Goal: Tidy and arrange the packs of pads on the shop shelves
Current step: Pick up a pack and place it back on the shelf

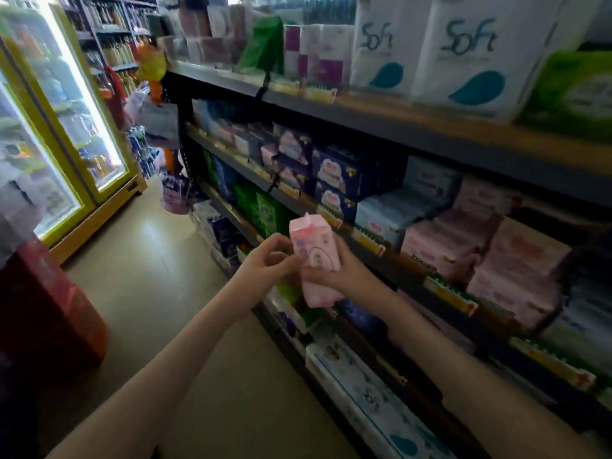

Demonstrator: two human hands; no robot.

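Yellow-framed cooler point(76, 167) marks the left of the aisle; we hold the work away from it, in front of the shelves point(463, 150). Left hand point(268, 260): fingers curled, tips gathered at the left edge of the pink pack point(314, 246), where we judge that they pinch the wrapper to steady it. The pack stands roughly upright in mid-air, resting on no shelf, its printed face turned towards us, presumably so that we can tell which row it belongs to. Right hand point(334, 273): wrapped round the pack's lower half from behind, thumb across the front, carrying its weight. On the middle shelf, dark blue packs point(334, 173) come first, and stacked pink packs point(526, 253) lie further right. We judge these pink ones to be the matching row and the likely destination.
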